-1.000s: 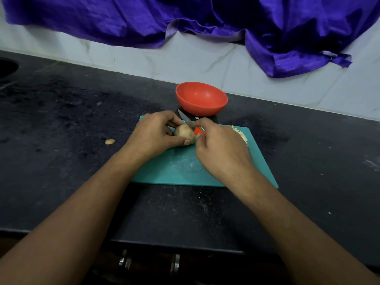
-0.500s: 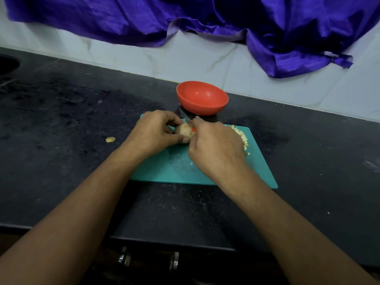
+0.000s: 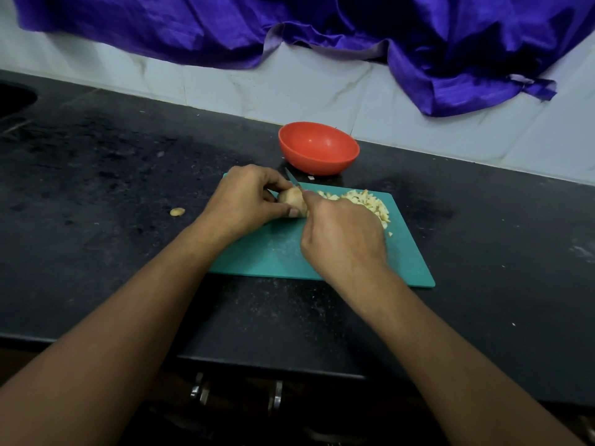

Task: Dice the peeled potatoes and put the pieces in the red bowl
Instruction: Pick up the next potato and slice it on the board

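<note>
A peeled potato (image 3: 292, 199) lies on the teal cutting board (image 3: 409, 262), pinned by the fingers of my left hand (image 3: 244, 197). My right hand (image 3: 341, 236) grips a knife (image 3: 292, 179); its blade tip pokes out behind the potato and its handle is hidden in my fist. Behind my right hand, on the board's far right part, lies a heap of diced potato pieces (image 3: 370, 202). The red bowl (image 3: 318, 148) stands just beyond the board, and nothing shows inside it.
A small potato scrap (image 3: 177, 212) lies on the black counter (image 3: 96, 188) left of the board. A purple cloth (image 3: 354, 30) hangs over the white tiled wall. A dark sink edge (image 3: 13, 98) shows at far left. The counter's front edge is near me.
My right hand with the knife has slid left and toward me over the potato, uncovering more of the diced heap. The left hand keeps holding the potato.
</note>
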